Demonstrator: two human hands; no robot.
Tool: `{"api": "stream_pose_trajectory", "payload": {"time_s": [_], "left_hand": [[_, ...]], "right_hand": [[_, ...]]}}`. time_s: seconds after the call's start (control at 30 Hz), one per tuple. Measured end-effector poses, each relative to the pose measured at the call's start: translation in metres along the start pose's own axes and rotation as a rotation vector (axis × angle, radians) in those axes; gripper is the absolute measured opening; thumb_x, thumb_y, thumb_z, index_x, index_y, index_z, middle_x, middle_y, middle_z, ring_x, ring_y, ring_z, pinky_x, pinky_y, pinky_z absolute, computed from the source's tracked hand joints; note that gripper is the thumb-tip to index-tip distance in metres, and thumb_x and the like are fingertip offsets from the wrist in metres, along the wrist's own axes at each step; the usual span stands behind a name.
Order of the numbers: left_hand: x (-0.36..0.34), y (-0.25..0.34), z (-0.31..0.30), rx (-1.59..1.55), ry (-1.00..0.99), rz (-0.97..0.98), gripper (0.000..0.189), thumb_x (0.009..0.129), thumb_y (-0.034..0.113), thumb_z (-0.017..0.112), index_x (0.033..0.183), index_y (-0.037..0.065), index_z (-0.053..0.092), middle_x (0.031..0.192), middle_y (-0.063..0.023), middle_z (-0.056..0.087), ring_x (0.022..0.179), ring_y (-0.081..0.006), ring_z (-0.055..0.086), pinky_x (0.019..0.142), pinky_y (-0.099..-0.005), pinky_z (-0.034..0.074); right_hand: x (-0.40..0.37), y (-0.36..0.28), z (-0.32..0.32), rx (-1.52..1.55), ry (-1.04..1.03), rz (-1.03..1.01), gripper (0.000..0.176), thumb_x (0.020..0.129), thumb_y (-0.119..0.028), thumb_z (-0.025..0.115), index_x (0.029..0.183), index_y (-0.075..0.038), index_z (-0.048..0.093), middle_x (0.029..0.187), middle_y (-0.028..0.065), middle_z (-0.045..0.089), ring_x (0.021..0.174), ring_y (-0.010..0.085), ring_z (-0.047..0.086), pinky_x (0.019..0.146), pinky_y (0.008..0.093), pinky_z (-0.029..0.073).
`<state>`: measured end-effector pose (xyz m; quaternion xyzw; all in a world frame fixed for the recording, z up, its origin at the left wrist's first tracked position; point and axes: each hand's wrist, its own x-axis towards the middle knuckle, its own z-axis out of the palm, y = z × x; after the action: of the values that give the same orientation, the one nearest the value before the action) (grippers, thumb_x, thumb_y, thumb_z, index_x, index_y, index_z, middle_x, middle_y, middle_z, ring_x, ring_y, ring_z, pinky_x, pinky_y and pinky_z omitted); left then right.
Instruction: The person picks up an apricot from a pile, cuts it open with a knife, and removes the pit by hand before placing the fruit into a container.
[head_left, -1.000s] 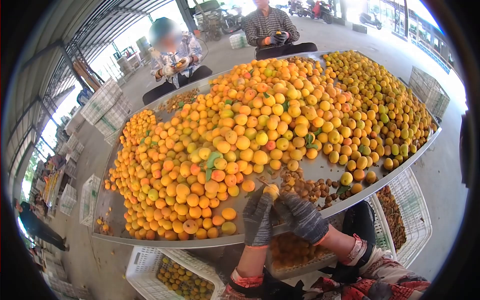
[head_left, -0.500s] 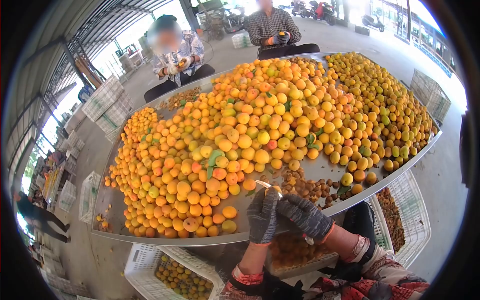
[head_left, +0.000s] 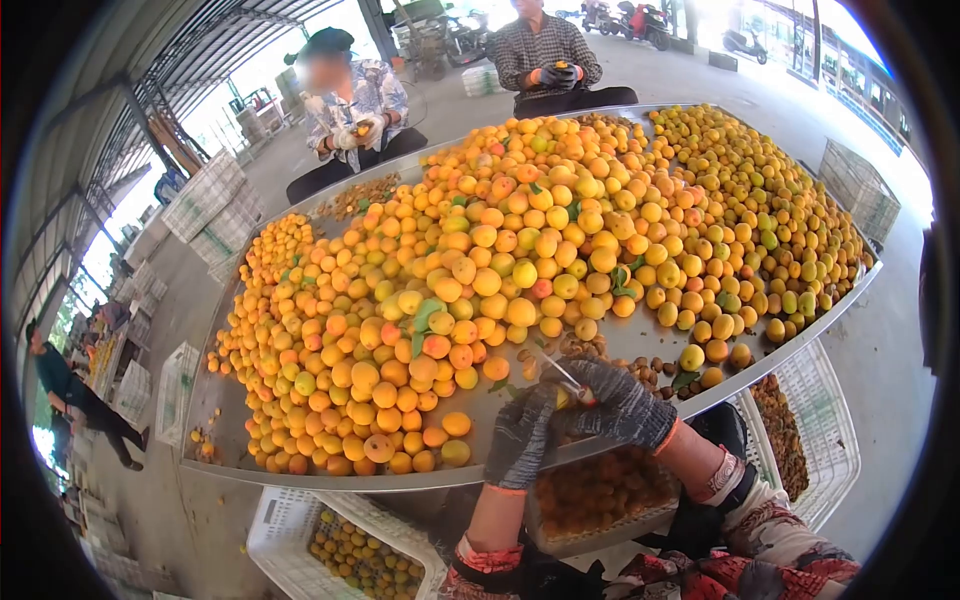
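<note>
Both my hands wear grey knit gloves and meet over the near edge of a metal table (head_left: pixel 480 472). My right hand (head_left: pixel 628 405) is closed around a small knife (head_left: pixel 570 379), its thin blade pointing up and away over the table. My left hand (head_left: pixel 520 437) is closed beside it on an apricot (head_left: pixel 563 398), of which only a yellow bit shows between the gloves. Just beyond my fingers lie small brown pieces (head_left: pixel 650 374), perhaps pits. A large heap of orange apricots (head_left: pixel 440 290) covers much of the table.
Smaller, greener fruit (head_left: pixel 770 200) lies at the right. Below the table edge stand a white crate (head_left: pixel 285 530) with fruit and another white crate (head_left: pixel 825 440) by brown pieces. Two co-workers (head_left: pixel 350 110) sit across the table; a person (head_left: pixel 85 400) stands far left.
My right hand has turned and moved up, bringing the knife blade over the left hand. A yellow bit of apricot now shows between the gloves. The person far left has moved into fuller view.
</note>
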<state>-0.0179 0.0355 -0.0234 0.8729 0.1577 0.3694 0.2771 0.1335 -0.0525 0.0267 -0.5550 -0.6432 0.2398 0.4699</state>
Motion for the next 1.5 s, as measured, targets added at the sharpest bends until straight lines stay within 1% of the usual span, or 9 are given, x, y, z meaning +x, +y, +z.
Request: {"api": "stream_pose_trajectory", "payload": {"time_s": [0.13, 0.2, 0.4, 0.47, 0.63, 0.7, 0.9, 1.1, 1.5], "left_hand": [[0.003, 0.003, 0.018, 0.115, 0.183, 0.076, 0.031, 0.083, 0.016, 0.055, 0.108, -0.002, 0.053, 0.098, -0.0174, 0.058, 0.084, -0.0292, 0.058, 0.077, -0.0358, 0.047], [0.011, 0.016, 0.018, -0.969, 0.274, -0.903, 0.031, 0.086, 0.022, 0.054, 0.106, -0.001, 0.053, 0.092, -0.0106, 0.058, 0.08, -0.0184, 0.056, 0.072, -0.0312, 0.047], [0.011, 0.016, 0.022, -1.272, 0.425, -0.924, 0.032, 0.089, 0.028, 0.051, 0.102, 0.0, 0.055, 0.09, -0.0074, 0.057, 0.079, -0.0138, 0.053, 0.07, -0.0271, 0.046], [0.013, 0.022, 0.015, -1.344, 0.433, -0.977, 0.032, 0.089, 0.029, 0.05, 0.102, 0.0, 0.054, 0.092, -0.0077, 0.057, 0.079, -0.0144, 0.054, 0.071, -0.0269, 0.046], [0.006, -0.003, 0.029, -1.599, 0.566, -1.006, 0.033, 0.09, 0.031, 0.047, 0.102, 0.001, 0.054, 0.096, -0.0082, 0.056, 0.08, -0.0165, 0.056, 0.07, -0.0283, 0.049], [-0.001, -0.012, 0.029, -0.858, 0.37, -0.703, 0.032, 0.09, 0.03, 0.045, 0.104, 0.002, 0.054, 0.098, -0.0079, 0.056, 0.084, -0.0171, 0.056, 0.071, -0.0293, 0.049], [0.014, 0.024, 0.002, -1.379, 0.186, -0.917, 0.032, 0.087, 0.023, 0.051, 0.111, 0.003, 0.052, 0.097, -0.0066, 0.055, 0.087, -0.0153, 0.053, 0.077, -0.0285, 0.045], [0.01, 0.027, 0.011, -0.801, 0.105, -0.676, 0.026, 0.088, 0.021, 0.053, 0.108, 0.003, 0.057, 0.092, -0.0075, 0.061, 0.072, -0.0123, 0.058, 0.062, -0.0248, 0.048], [0.018, 0.049, 0.001, -1.025, 0.134, -0.805, 0.026, 0.084, 0.011, 0.059, 0.108, 0.003, 0.055, 0.088, -0.004, 0.06, 0.073, -0.0091, 0.057, 0.062, -0.0218, 0.049]], "right_hand": [[-0.005, 0.008, 0.022, -0.02, 0.204, 0.023, 0.047, 0.07, -0.01, 0.072, 0.112, -0.004, 0.052, 0.106, 0.0117, 0.055, 0.099, 0.025, 0.054, 0.084, 0.0343, 0.043], [-0.002, 0.005, 0.03, 0.011, 0.27, 0.035, 0.045, 0.07, -0.009, 0.072, 0.11, -0.004, 0.052, 0.104, 0.0114, 0.055, 0.097, 0.0246, 0.055, 0.083, 0.0337, 0.044], [-0.009, 0.012, 0.053, 0.112, 0.508, 0.049, 0.043, 0.07, -0.009, 0.072, 0.108, -0.005, 0.051, 0.1, 0.0065, 0.056, 0.09, 0.0174, 0.057, 0.077, 0.0301, 0.047], [-0.008, 0.008, 0.057, 0.799, 0.536, 0.246, 0.046, 0.073, -0.02, 0.07, 0.111, -0.006, 0.048, 0.095, 0.0075, 0.056, 0.085, 0.0197, 0.057, 0.073, 0.0316, 0.047], [-0.027, 0.038, 0.044, 1.322, 0.362, 0.249, 0.036, 0.08, -0.021, 0.062, 0.11, -0.007, 0.048, 0.093, 0.0033, 0.055, 0.083, 0.0123, 0.055, 0.07, 0.0248, 0.047], [-0.025, 0.021, 0.041, 1.552, 0.373, 0.31, 0.03, 0.082, -0.02, 0.06, 0.108, -0.006, 0.05, 0.089, 0.0015, 0.054, 0.079, 0.0115, 0.055, 0.065, 0.0229, 0.047], [-0.026, -0.006, 0.022, 1.245, 0.407, 0.413, 0.031, 0.081, -0.018, 0.062, 0.108, -0.005, 0.051, 0.094, 0.0032, 0.055, 0.08, 0.0126, 0.056, 0.066, 0.025, 0.049], [-0.026, -0.001, 0.02, 1.107, 0.436, 0.438, 0.036, 0.079, -0.013, 0.066, 0.111, -0.005, 0.05, 0.093, 0.0039, 0.058, 0.08, 0.011, 0.057, 0.064, 0.0236, 0.048], [-0.016, -0.011, 0.008, 0.697, 0.349, 0.562, 0.035, 0.079, -0.019, 0.066, 0.108, -0.003, 0.056, 0.083, 0.0002, 0.061, 0.064, 0.0057, 0.056, 0.054, 0.0174, 0.045]]}}
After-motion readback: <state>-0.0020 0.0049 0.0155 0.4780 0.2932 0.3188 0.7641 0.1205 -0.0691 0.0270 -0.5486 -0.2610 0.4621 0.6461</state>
